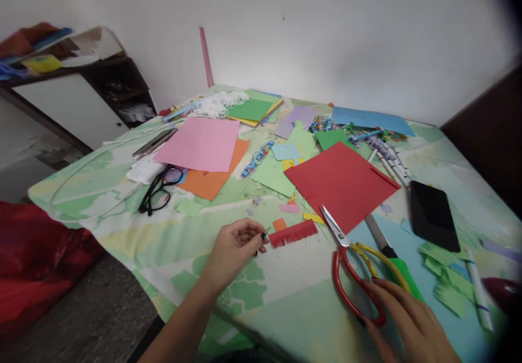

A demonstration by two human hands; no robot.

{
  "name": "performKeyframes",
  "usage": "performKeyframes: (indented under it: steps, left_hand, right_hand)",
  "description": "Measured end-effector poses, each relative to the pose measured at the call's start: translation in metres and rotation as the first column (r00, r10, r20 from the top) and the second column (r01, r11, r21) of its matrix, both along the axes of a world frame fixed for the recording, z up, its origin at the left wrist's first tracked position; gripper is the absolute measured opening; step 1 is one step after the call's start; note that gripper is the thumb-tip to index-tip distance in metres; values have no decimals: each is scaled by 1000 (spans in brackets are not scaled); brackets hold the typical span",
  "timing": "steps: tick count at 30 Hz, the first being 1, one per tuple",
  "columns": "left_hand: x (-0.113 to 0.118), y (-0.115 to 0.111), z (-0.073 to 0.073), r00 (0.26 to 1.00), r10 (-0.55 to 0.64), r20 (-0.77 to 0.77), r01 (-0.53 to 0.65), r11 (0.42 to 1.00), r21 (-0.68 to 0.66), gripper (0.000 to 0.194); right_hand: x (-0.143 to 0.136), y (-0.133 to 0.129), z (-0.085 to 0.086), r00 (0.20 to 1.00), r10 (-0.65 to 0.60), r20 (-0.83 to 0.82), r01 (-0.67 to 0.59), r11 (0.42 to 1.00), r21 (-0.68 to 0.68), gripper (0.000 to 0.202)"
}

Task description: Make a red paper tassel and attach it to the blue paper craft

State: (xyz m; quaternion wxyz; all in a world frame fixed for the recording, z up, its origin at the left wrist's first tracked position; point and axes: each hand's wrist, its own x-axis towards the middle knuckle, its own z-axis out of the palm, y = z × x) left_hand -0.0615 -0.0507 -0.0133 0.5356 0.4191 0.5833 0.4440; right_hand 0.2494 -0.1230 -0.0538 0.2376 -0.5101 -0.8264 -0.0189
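Observation:
My left hand (240, 243) is closed, with the thumb against the curled fingers. Its fingertips are right beside the left end of a red fringed paper strip (293, 233); whether they pinch anything is too small to tell. The strip lies on the table with its cut fringe toward me. My right hand (403, 314) is closed around the handles of a pair of scissors (341, 239), one handle red, the other yellow. The blades point away from me, their tips at the edge of a red paper sheet (342, 181).
A green-handled knife (379, 235) lies beside the scissors. Toward the right are a black phone (434, 213), fringed green paper pieces (448, 276) and a white marker (479, 292). Leftward lie black glasses (158, 197), pink paper (204, 145) and orange paper (212, 183).

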Motion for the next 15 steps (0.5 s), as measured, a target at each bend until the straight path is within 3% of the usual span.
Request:
performKeyframes:
  steps: [5, 8, 11, 15]
  left_hand:
    - [-13, -3, -4, 990, -98, -97, 101, 995, 26, 6]
    - [-22, -1, -4, 958, -110, -265, 135, 988, 76, 6]
    - [-33, 4, -3, 879, -108, -465, 186, 975, 124, 8]
    - [-51, 18, -1, 715, -132, -686, 285, 952, 114, 15]
  right_hand:
    - [-20, 9, 3, 971, -218, 94, 220, 975, -15, 38]
    - [-26, 7, 3, 899, -414, 144, 427, 901, -71, 46]
    - [-33, 10, 7, 837, -518, 175, 545, 818, -188, 50]
    - [-37, 14, 12, 801, -583, 136, 584, 712, -390, 56]
